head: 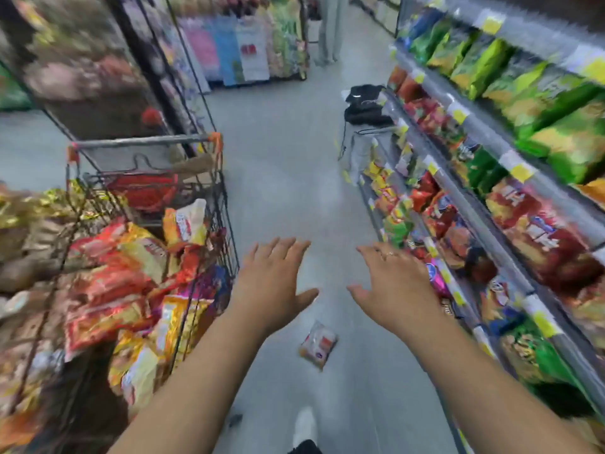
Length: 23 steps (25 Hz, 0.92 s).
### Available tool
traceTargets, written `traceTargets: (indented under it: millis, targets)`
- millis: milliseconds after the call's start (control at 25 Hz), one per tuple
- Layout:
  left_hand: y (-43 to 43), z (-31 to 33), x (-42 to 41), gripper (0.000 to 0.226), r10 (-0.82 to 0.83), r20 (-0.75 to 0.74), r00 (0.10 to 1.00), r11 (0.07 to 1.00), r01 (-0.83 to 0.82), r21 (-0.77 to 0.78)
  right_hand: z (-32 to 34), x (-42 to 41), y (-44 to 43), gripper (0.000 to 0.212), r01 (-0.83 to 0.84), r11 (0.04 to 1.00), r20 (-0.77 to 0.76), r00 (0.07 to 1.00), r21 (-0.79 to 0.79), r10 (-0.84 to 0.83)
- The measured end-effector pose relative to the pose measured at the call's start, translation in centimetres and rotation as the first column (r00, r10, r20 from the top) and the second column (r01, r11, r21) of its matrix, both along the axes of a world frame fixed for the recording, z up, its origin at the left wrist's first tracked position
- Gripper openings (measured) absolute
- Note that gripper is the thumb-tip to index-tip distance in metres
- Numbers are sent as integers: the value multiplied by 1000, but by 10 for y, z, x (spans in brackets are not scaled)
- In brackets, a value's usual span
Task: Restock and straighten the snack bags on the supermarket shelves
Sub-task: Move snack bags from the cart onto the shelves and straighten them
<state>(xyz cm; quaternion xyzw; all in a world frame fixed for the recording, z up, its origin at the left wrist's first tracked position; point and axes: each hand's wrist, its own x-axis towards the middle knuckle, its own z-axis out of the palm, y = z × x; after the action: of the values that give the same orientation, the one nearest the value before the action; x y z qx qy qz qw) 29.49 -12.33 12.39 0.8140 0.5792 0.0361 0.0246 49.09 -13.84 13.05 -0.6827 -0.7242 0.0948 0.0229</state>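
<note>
My left hand (273,283) and my right hand (394,283) stretch out over the aisle floor, fingers straight and spread, holding nothing. A small orange and white snack bag (318,345) lies on the floor below and between them. To my left a wire shopping cart (147,144) is heaped with red, yellow and orange snack bags (131,273). On my right the shelves (484,221) carry rows of green, red and yellow snack bags (537,234). The view is blurred by motion.
A black bag (365,104) rests on a small cart beside the shelves farther down the aisle. A person's legs (330,27) stand at the far end near a display rack (242,47). My white shoe (304,425) shows at the bottom.
</note>
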Motion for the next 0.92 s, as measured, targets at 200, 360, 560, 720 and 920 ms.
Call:
traceTargets:
  millis: [200, 360, 560, 720, 920]
  targets:
    - [-102, -43, -65, 85, 284, -50, 958, 947, -288, -144, -45, -67, -33, 72, -264, 959, -57, 964, -100, 260]
    - [-170, -58, -113, 84, 469, -42, 882, 869, -469, -159, -60, -121, -54, 74, -442, 884, -77, 897, -151, 436]
    - [-226, -71, -182, 85, 630, -36, 776, 761, -625, -172, -69, -210, -80, 75, -612, 775, -84, 790, -157, 607]
    - [-246, -86, -243, 84, 667, -21, 745, 727, -657, -201, -81, -277, -93, 75, -657, 732, -81, 752, -179, 655]
    - [-252, -105, -334, 84, 632, -25, 775, 744, -615, -260, -100, -360, -104, 74, -628, 742, -82, 774, -235, 628]
